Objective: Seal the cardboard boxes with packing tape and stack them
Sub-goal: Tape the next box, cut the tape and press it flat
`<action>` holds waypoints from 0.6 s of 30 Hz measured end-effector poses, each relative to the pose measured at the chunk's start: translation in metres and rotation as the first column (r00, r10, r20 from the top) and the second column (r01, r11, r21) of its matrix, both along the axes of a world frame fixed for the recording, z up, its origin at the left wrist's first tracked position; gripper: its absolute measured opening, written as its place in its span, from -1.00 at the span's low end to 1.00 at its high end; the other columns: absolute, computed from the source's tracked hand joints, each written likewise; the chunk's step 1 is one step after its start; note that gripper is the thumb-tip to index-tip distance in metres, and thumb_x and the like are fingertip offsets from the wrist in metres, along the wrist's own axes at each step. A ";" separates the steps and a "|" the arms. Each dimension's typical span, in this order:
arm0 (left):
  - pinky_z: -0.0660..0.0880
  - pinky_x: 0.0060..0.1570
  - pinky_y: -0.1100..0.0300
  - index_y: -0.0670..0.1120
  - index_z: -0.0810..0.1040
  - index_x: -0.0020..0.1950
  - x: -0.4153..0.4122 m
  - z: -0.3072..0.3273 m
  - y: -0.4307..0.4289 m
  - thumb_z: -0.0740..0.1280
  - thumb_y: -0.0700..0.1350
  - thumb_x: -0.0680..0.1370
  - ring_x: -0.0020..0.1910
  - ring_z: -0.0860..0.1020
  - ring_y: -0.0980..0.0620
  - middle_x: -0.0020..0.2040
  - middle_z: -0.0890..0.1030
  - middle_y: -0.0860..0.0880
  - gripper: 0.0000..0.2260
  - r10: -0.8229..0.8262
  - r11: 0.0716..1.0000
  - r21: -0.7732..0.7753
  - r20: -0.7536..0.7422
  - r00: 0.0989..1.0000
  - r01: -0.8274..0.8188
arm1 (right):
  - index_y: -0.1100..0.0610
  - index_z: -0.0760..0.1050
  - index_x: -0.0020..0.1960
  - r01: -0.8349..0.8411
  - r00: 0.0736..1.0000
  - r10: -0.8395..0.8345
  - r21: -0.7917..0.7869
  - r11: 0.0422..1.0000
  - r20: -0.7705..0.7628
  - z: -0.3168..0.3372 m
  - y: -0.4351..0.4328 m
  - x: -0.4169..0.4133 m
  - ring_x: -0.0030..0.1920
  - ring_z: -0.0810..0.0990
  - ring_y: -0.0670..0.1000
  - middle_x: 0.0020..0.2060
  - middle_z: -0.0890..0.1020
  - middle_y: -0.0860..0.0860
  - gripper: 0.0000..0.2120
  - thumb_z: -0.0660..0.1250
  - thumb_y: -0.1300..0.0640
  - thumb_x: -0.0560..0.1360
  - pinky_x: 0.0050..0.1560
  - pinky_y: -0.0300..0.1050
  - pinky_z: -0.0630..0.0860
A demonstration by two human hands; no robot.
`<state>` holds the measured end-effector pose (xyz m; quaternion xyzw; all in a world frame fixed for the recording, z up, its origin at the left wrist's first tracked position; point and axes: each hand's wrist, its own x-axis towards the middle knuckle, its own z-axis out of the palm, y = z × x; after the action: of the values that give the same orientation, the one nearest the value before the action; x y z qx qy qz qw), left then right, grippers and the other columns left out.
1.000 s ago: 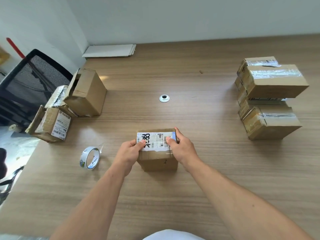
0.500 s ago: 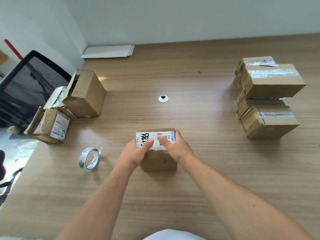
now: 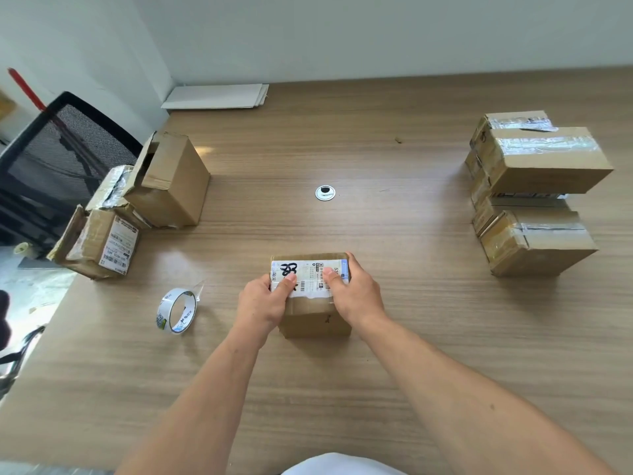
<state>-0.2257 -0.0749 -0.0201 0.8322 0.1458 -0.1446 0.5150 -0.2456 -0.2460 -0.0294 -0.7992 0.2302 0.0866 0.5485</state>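
Smoothing stroke: my thumbs slid inward across the shipping label (image 3: 310,269) half a second ago and have now parted again. I judge this to be a tape rub-down.
Left hand (image 3: 262,305): fingers (image 3: 274,286) curled round the small box (image 3: 315,317), thumb pressed flat on top.
Right hand (image 3: 359,296): same grip on the opposite end.
Small box position: unmoved, on the table (image 3: 376,371), centre front.
Tape roll (image 3: 176,311): on edge, left of the box, apart from it.
Task status: this seal looks nearly complete. Sealed stack (image 3: 541,166) waits right; open boxes (image 3: 168,186) remain left.
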 end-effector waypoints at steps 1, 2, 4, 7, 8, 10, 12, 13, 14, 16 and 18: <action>0.59 -0.09 0.00 -0.07 0.67 -0.14 0.001 0.000 0.001 0.39 0.09 0.59 -0.17 0.67 -0.05 -0.20 0.73 -0.02 -0.74 -0.008 1.000 -0.015 -0.006 1.000 0.008 | -0.05 0.20 0.61 -0.007 1.000 0.007 0.012 1.000 -0.003 0.001 -0.002 0.000 0.29 0.52 0.00 0.31 0.57 -0.03 -0.39 0.29 -0.12 0.63 0.20 -0.27 0.36; 0.58 -0.10 0.02 -0.08 0.68 -0.13 0.002 -0.001 0.003 0.38 0.07 0.60 -0.18 0.67 -0.05 -0.19 0.73 -0.04 -0.75 -0.019 0.999 -0.029 -0.010 1.000 0.019 | -0.04 0.18 0.62 -0.017 1.000 0.017 0.021 1.000 -0.003 0.001 -0.004 0.000 0.32 0.51 -0.01 0.34 0.56 -0.03 -0.39 0.29 -0.11 0.63 0.24 -0.27 0.34; 0.57 -0.09 0.00 -0.09 0.69 -0.10 0.003 0.000 0.008 0.37 0.06 0.62 -0.18 0.65 -0.03 -0.16 0.74 -0.07 -0.74 -0.056 0.998 -0.035 -0.011 0.998 0.056 | -0.05 0.19 0.62 -0.030 1.000 0.030 0.032 0.999 -0.004 0.000 -0.008 0.000 0.33 0.50 -0.02 0.36 0.55 -0.04 -0.40 0.29 -0.10 0.63 0.29 -0.27 0.34; 0.59 0.04 -0.10 -0.11 0.72 -0.06 0.005 -0.001 0.016 0.35 0.08 0.62 -0.09 0.70 -0.08 -0.12 0.75 -0.09 -0.71 -0.113 0.990 -0.082 -0.027 0.993 0.110 | -0.08 0.22 0.60 -0.041 0.999 0.042 0.071 0.997 -0.011 -0.002 -0.013 0.001 0.31 0.53 -0.06 0.32 0.59 -0.06 -0.42 0.28 -0.09 0.63 0.36 -0.23 0.36; 0.58 0.09 -0.12 -0.11 0.72 -0.05 0.006 -0.001 0.019 0.36 0.11 0.59 -0.02 0.70 -0.13 -0.09 0.75 -0.10 -0.69 -0.121 0.987 -0.115 -0.032 0.992 0.116 | -0.09 0.22 0.60 -0.048 0.999 0.049 0.090 0.995 -0.012 -0.003 -0.015 0.001 0.31 0.53 -0.06 0.31 0.60 -0.07 -0.43 0.28 -0.09 0.63 0.41 -0.18 0.37; 0.57 0.14 -0.14 -0.13 0.73 -0.03 0.008 0.000 0.023 0.36 0.14 0.55 0.03 0.69 -0.21 -0.03 0.74 -0.15 -0.65 -0.129 0.979 -0.170 -0.063 0.990 0.117 | -0.11 0.23 0.59 -0.061 0.998 0.063 0.136 0.989 -0.010 -0.006 -0.017 0.003 0.31 0.55 -0.07 0.29 0.61 -0.10 -0.40 0.30 -0.12 0.59 0.46 -0.09 0.37; 0.62 0.02 -0.04 -0.17 0.71 0.00 0.010 0.003 0.024 0.33 0.02 0.64 -0.09 0.69 -0.13 0.02 0.72 -0.21 -0.71 -0.141 0.965 -0.237 -0.097 0.985 0.114 | -0.13 0.26 0.57 -0.056 0.998 0.060 0.196 0.979 -0.016 -0.009 -0.019 0.004 0.28 0.58 -0.10 0.27 0.62 -0.16 -0.32 0.31 -0.18 0.49 0.45 -0.02 0.41; 0.64 -0.10 0.07 -0.19 0.69 0.04 0.011 0.005 0.025 0.29 -0.05 0.67 -0.16 0.67 -0.06 0.02 0.71 -0.21 -0.74 -0.145 0.958 -0.263 -0.115 0.983 0.111 | -0.13 0.27 0.56 -0.057 0.998 0.062 0.229 0.972 -0.015 -0.011 -0.020 0.005 0.26 0.60 -0.12 0.24 0.61 -0.21 -0.31 0.33 -0.17 0.47 0.43 0.01 0.43; 0.63 -0.20 0.14 -0.21 0.68 0.08 0.011 0.006 0.026 0.27 -0.09 0.68 -0.20 0.65 -0.01 0.00 0.70 -0.19 -0.75 -0.151 0.954 -0.280 -0.132 0.980 0.109 | -0.12 0.29 0.56 -0.058 0.998 0.063 0.266 0.962 -0.011 -0.013 -0.022 0.005 0.24 0.61 -0.13 0.21 0.60 -0.28 -0.33 0.35 -0.14 0.48 0.42 0.03 0.46; 0.61 -0.27 0.20 -0.23 0.66 0.13 0.012 0.008 0.027 0.26 -0.10 0.68 -0.20 0.63 0.02 -0.02 0.70 -0.15 -0.75 -0.154 0.945 -0.311 -0.158 0.975 0.099 | -0.10 0.31 0.55 -0.057 0.998 0.066 0.345 0.937 -0.013 -0.011 -0.026 0.004 0.19 0.65 -0.12 0.18 0.61 -0.29 -0.39 0.37 -0.06 0.54 0.39 0.07 0.49; 0.61 -0.25 0.19 -0.20 0.67 0.13 0.013 0.010 0.029 0.26 -0.10 0.68 -0.19 0.63 0.03 -0.04 0.71 -0.10 -0.76 -0.144 0.934 -0.351 -0.192 0.971 0.069 | -0.10 0.31 0.55 -0.050 0.998 0.065 0.422 0.905 -0.021 -0.010 -0.030 0.005 0.11 0.68 -0.12 0.23 0.64 -0.17 -0.47 0.34 0.02 0.62 0.31 0.03 0.54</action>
<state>-0.2125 -0.0464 -0.0104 0.7166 0.1276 -0.2842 0.6241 -0.2409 -0.2764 -0.0392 -0.6667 0.1920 0.1640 0.7013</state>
